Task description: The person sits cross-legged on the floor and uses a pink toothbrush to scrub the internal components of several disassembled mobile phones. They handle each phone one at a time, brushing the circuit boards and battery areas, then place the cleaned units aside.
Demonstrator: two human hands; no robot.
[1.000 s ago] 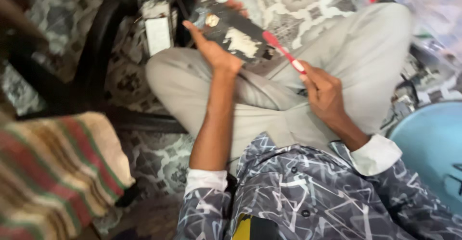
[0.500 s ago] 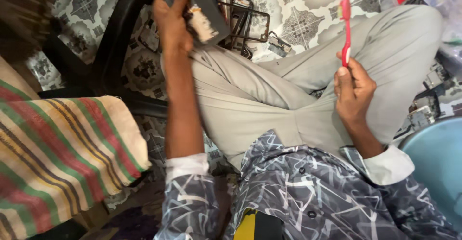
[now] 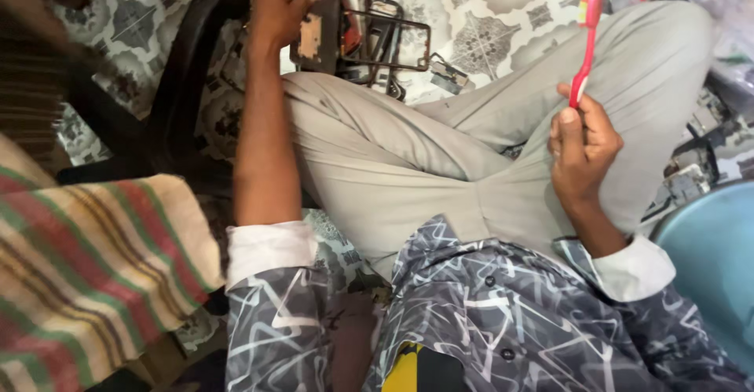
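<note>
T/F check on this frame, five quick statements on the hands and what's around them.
1. The right hand holds a red toothbrush with its head pointing up. True.
2. The left hand is empty. False: it grips a dark flat board at the top edge of the view.
3. The two hands touch each other. False: they are apart, one on each side of the raised knee.
4. A striped cloth lies at the person's left. True.
5. The toothbrush rests on the floor. False: it is held in the air above the trouser leg.
</note>
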